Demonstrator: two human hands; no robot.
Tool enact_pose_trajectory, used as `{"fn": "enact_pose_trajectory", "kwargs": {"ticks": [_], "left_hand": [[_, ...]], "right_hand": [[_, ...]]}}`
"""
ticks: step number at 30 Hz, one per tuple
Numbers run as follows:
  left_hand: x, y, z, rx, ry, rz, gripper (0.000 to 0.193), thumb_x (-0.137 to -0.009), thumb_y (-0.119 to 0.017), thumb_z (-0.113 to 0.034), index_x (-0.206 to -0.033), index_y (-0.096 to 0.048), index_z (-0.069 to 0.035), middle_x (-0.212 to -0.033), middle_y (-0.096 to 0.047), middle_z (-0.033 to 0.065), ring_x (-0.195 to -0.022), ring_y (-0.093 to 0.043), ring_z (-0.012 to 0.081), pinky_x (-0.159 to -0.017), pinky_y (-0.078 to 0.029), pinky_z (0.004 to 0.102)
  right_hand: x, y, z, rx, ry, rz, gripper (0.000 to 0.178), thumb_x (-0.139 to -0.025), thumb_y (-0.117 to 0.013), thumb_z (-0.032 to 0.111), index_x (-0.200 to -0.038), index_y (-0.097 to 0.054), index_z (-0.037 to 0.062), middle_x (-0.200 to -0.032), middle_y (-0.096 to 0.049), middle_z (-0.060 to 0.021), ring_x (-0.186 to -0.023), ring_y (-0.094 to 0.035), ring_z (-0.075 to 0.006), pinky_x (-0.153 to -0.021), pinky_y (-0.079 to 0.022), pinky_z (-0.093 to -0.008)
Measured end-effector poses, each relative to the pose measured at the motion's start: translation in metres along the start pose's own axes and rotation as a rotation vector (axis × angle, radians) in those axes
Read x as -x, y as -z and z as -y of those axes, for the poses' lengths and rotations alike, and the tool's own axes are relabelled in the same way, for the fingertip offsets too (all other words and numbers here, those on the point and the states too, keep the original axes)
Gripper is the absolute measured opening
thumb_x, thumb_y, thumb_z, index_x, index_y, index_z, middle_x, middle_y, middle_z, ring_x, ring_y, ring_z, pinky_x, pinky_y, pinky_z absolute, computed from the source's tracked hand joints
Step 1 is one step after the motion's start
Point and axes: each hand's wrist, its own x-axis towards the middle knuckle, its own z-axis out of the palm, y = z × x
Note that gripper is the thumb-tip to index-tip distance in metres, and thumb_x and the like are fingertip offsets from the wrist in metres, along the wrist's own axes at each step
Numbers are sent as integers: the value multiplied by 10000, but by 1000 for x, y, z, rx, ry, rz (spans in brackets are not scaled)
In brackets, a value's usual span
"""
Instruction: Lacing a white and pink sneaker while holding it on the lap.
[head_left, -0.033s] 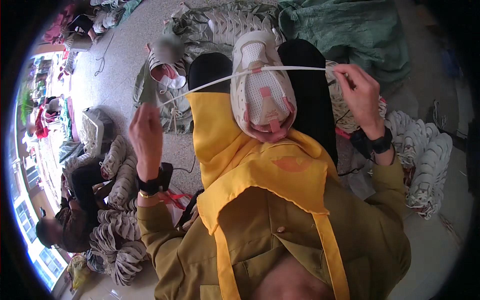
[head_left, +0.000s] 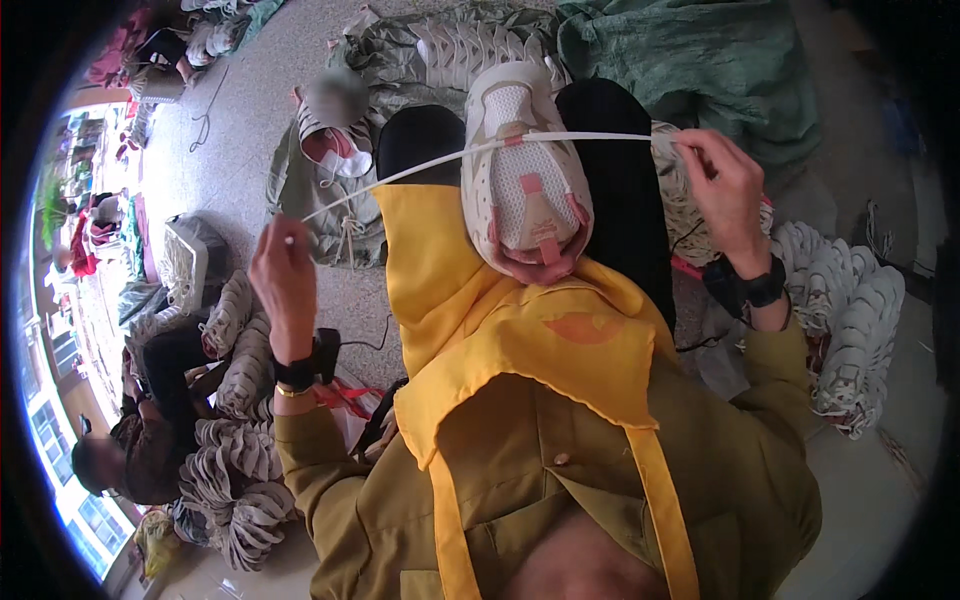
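Observation:
A cream sneaker with white mesh and pink trim (head_left: 540, 215) rests on my lap, its heel end toward me. One white shoelace (head_left: 420, 163) passes through a pink loop low on the tongue and stretches out to both sides. My left hand (head_left: 284, 285) pinches the lace's left end, and a bit of white shows at its fingers. At the right, my right hand (head_left: 722, 185) holds the other end between thumb and fingertips. Neither hand touches the shoe. The lace's left length slopes down toward me; its right length runs nearly level.
Rows of pale shoes (head_left: 857, 340) stand on the right, with more shoe parts (head_left: 245, 500) on the left. A red and white shoe (head_left: 335, 145) lies beyond my left knee. Green sacking (head_left: 690, 75) covers the floor ahead. Another person (head_left: 140, 450) sits at far left.
My left hand has shifted slightly left, drawing its end of the lace outward. My right hand has edged slightly right. The sneaker stays in place.

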Motion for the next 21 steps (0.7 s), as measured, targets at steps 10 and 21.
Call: {"fn": "enact_pose_trajectory", "kwargs": {"ticks": [10,21], "left_hand": [[57,25,131,-63,444,-263,109,-938,-599,-122,-875,-618,-35,-708,-696,95,-629,-695,178,-624,-517,343],[78,61,225,-91,528,-388,170,-976,-593,-171,-920,-643,-20,-784,-759,77,-744,-750,192,-682,-566,328]], "right_hand": [[32,31,-91,189,-220,-171,124,-916,-695,55,-1039,-706,55,-805,-697,-79,-610,-592,-102,-578,-480,-278],[65,111,-214,-152,-438,-209,182,-1016,-586,74,-1142,-686,-11,-919,-704,-45,-803,-681,-107,-750,-564,-257]]}}
